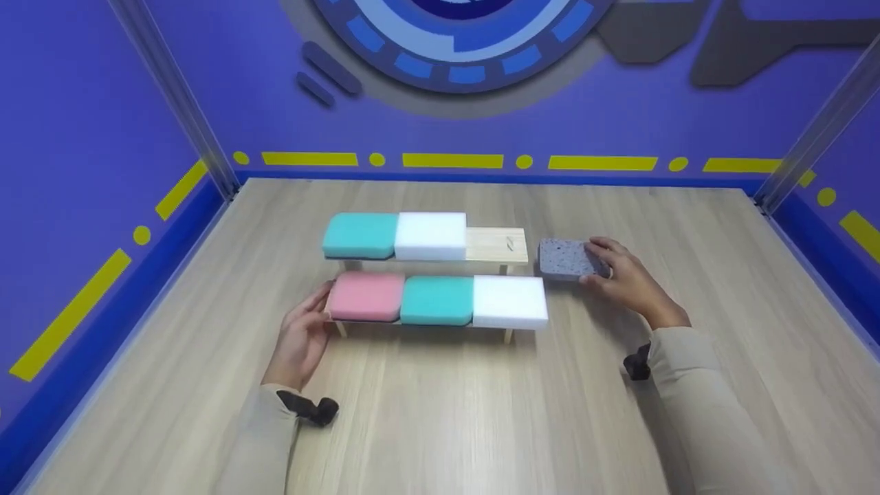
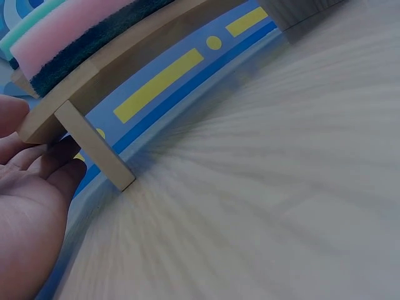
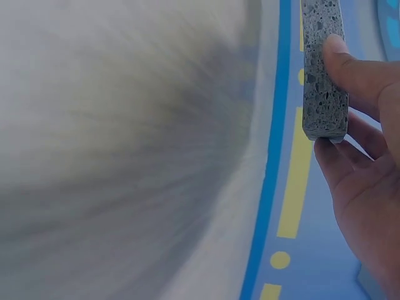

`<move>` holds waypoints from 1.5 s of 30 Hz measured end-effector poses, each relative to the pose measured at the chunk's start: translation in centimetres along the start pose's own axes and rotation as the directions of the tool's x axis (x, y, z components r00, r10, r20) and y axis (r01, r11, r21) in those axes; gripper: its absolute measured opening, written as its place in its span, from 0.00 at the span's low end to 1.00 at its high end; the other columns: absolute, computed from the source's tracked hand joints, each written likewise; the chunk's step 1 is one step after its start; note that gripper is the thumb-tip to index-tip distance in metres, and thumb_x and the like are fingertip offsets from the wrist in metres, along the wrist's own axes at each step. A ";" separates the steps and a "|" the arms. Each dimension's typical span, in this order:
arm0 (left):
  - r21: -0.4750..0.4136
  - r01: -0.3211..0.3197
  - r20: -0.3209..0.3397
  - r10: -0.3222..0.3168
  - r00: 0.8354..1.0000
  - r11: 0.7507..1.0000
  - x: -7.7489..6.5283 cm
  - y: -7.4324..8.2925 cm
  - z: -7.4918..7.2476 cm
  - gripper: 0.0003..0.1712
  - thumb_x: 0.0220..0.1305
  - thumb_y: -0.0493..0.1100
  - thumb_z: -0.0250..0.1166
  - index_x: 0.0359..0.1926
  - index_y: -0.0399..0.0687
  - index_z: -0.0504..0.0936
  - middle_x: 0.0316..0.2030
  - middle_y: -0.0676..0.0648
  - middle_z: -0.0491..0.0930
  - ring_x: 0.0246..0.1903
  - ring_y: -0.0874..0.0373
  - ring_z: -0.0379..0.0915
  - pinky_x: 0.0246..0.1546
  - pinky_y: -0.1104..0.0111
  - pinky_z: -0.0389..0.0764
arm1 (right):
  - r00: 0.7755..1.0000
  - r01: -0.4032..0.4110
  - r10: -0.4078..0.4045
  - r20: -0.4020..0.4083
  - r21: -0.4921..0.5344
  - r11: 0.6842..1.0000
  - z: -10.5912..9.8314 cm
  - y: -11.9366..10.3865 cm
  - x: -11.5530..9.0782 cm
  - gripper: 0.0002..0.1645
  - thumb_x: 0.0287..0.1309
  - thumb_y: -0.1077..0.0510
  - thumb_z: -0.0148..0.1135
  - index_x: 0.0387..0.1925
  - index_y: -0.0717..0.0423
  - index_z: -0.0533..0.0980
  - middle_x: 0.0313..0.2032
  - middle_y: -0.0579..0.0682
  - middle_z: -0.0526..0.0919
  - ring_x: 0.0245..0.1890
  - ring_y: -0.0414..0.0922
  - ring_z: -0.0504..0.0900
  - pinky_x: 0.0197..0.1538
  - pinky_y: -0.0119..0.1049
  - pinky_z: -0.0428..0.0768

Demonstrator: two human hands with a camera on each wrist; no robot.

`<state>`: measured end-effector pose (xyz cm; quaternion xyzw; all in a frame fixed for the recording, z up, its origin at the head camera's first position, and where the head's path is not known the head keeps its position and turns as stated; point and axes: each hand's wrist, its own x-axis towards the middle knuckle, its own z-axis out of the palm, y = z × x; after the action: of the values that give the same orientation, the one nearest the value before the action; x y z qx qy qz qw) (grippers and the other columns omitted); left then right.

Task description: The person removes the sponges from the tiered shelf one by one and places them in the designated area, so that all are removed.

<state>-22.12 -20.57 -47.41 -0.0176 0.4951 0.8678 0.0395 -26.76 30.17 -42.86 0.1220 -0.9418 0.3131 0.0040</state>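
Observation:
My right hand [image 1: 625,278] grips a grey speckled sponge [image 1: 564,258] by its right end. In the right wrist view the thumb [image 3: 339,53] lies on one face of it, and it is held over the table. At the left end of the front wooden stand [image 2: 94,147], my left hand [image 1: 302,337] holds the board's end, thumb above and fingers below. A pink sponge [image 1: 366,297], a teal sponge [image 1: 438,300] and a white sponge [image 1: 510,302] stand in a row on that stand.
Behind it is a second wooden stand [image 1: 496,245] with a teal sponge [image 1: 361,235] and a white sponge [image 1: 431,236] on it; bare board shows at its right end. Blue walls [image 1: 440,130] with yellow marks enclose the wooden table [image 1: 412,412].

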 end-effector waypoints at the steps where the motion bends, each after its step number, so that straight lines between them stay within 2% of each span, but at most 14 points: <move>1: -0.003 0.003 -0.001 -0.003 1.000 1.000 0.0 0.0 0.0 0.38 0.60 0.22 0.42 0.73 0.32 0.48 0.75 0.42 0.47 0.74 0.55 0.44 0.55 0.77 0.70 | 1.000 -0.001 0.001 -0.001 0.003 1.000 0.1 0.0 0.1 0.38 0.60 0.62 0.62 0.68 0.68 0.59 0.71 0.65 0.55 0.72 0.64 0.52 0.71 0.59 0.53; 13: -0.002 0.003 0.009 -0.003 1.000 1.000 0.0 0.0 0.0 0.38 0.59 0.22 0.41 0.73 0.32 0.48 0.75 0.42 0.47 0.74 0.55 0.44 0.52 0.76 0.71 | 0.994 -0.092 0.088 0.060 0.056 0.994 0.7 0.8 0.5 0.38 0.62 0.62 0.59 0.70 0.67 0.56 0.73 0.63 0.52 0.73 0.63 0.48 0.73 0.58 0.51; 20: -0.017 -0.008 0.019 0.008 1.000 1.000 0.1 -0.1 0.0 0.38 0.60 0.22 0.40 0.73 0.30 0.46 0.75 0.40 0.44 0.75 0.54 0.41 0.53 0.76 0.70 | 0.995 -0.060 0.057 0.084 0.038 0.997 1.3 1.4 0.6 0.38 0.62 0.62 0.60 0.69 0.71 0.57 0.71 0.67 0.53 0.72 0.65 0.51 0.72 0.58 0.53; 28: 0.011 0.002 0.020 -0.003 1.000 1.000 0.0 0.0 0.1 0.37 0.62 0.24 0.41 0.73 0.31 0.47 0.76 0.41 0.45 0.75 0.54 0.41 0.55 0.77 0.69 | 0.990 -0.077 0.074 0.124 0.023 0.997 1.4 1.5 0.5 0.37 0.64 0.60 0.58 0.69 0.70 0.57 0.72 0.67 0.50 0.72 0.66 0.48 0.71 0.60 0.52; 32: 0.029 0.007 0.033 -0.008 0.999 1.000 0.0 0.1 0.0 0.36 0.64 0.25 0.42 0.73 0.31 0.46 0.76 0.41 0.44 0.75 0.54 0.41 0.65 0.73 0.63 | 0.987 -0.091 0.087 0.135 0.027 0.995 1.3 1.5 0.6 0.37 0.64 0.59 0.58 0.69 0.69 0.57 0.73 0.66 0.48 0.73 0.65 0.46 0.72 0.59 0.50; 35: 0.036 0.006 0.050 -0.008 0.999 0.999 0.0 0.1 -0.2 0.36 0.65 0.25 0.42 0.73 0.31 0.46 0.76 0.40 0.43 0.75 0.53 0.39 0.73 0.67 0.52 | 0.984 -0.110 0.103 0.144 0.035 0.993 1.2 1.5 0.6 0.38 0.63 0.58 0.59 0.70 0.67 0.57 0.74 0.64 0.47 0.73 0.65 0.45 0.72 0.59 0.49; 38: 0.035 0.004 0.065 -0.007 0.998 0.999 0.1 0.1 -0.4 0.35 0.65 0.24 0.42 0.73 0.30 0.45 0.76 0.39 0.42 0.75 0.52 0.37 0.75 0.62 0.43 | 0.985 -0.106 0.100 0.141 0.036 0.994 1.1 1.5 0.7 0.39 0.63 0.57 0.60 0.70 0.66 0.58 0.74 0.64 0.48 0.73 0.65 0.45 0.72 0.59 0.50; 45: 0.043 -0.002 0.077 -0.002 0.997 0.999 0.0 0.1 -0.5 0.36 0.64 0.24 0.42 0.73 0.30 0.46 0.75 0.39 0.43 0.75 0.51 0.39 0.74 0.61 0.46 | 0.985 -0.127 0.115 0.128 0.091 0.988 0.6 1.1 0.4 0.42 0.62 0.55 0.61 0.72 0.63 0.55 0.74 0.61 0.49 0.74 0.63 0.45 0.73 0.59 0.48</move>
<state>-22.17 -21.08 -47.55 0.0166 0.5117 0.8570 0.0589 -27.41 30.56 -43.99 0.0833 -0.9293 0.3511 -0.0787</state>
